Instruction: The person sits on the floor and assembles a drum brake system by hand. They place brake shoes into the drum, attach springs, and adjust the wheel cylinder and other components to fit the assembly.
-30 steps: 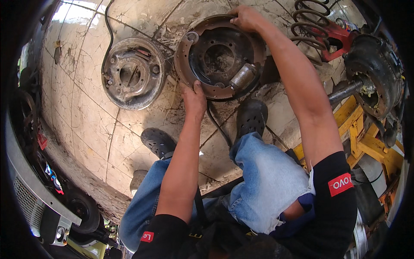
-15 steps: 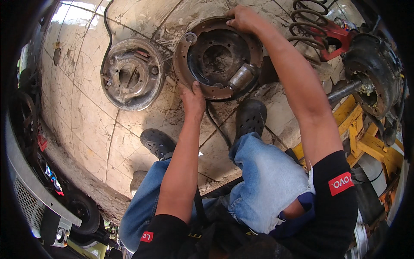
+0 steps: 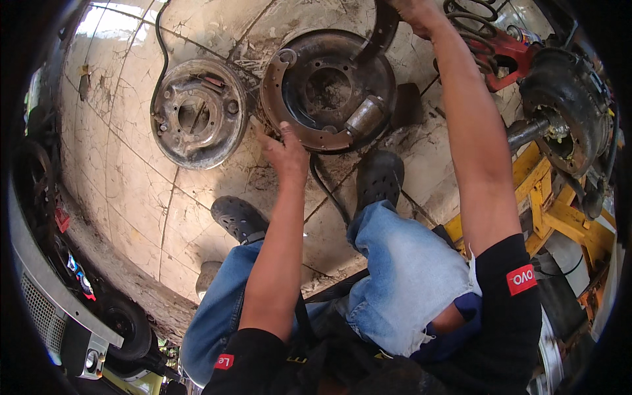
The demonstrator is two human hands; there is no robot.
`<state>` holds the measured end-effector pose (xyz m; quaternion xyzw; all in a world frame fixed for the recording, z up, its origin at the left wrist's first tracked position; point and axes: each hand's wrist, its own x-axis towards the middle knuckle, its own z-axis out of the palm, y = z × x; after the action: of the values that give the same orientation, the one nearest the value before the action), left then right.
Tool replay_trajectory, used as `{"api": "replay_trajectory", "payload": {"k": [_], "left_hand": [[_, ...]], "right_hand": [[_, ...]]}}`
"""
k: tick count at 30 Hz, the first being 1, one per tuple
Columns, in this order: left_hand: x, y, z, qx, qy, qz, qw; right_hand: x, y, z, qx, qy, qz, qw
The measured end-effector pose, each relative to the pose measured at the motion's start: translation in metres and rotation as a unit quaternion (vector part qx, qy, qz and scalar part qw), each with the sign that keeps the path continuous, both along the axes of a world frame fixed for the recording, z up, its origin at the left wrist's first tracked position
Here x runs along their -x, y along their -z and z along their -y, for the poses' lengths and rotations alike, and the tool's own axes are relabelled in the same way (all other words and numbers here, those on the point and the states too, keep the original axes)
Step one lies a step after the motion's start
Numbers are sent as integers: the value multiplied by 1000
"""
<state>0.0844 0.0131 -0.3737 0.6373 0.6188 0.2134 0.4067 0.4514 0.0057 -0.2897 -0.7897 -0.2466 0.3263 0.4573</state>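
Curved brake shoe (image 3: 384, 29) slants over the far right rim of a round backing plate (image 3: 301, 89) on the tiled floor (image 3: 125, 197), grasped by the right hand (image 3: 421, 14); the left hand (image 3: 286, 155), fingers loosely spread, is by the near left rim.

**White letters on red**

The right black sleeve (image 3: 498, 266) bears a red patch (image 3: 521, 280) with white letters; the left sleeve (image 3: 253, 352) a smaller red patch (image 3: 224, 361), likewise white-lettered. Print on the far-right can (image 3: 523, 34) is too small to read.
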Motion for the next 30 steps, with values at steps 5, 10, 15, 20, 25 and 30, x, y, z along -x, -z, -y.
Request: {"api": "replay_trajectory", "payload": {"k": [5,10,15,20,25,30], "left_hand": [[-30,-61,-20,49,115,95,988],[-77,-71,-40,516,-28,446,731],[-73,-57,-52,545,-67,601,581],[-78,-45,-57,565,-191,526,606],[-62,-53,-59,453,-161,480,734],[-28,-66,-98,428,-9,424,798]], "right_hand": [[0,11,21,-196,58,-359,911],[74,45,13,-361,95,-411,832],[87,40,30,-338,-5,-404,850],[92,44,42,-393,-48,-451,800],[76,15,53,-290,-149,-497,804],[79,0,48,-117,-149,-491,850]]}}
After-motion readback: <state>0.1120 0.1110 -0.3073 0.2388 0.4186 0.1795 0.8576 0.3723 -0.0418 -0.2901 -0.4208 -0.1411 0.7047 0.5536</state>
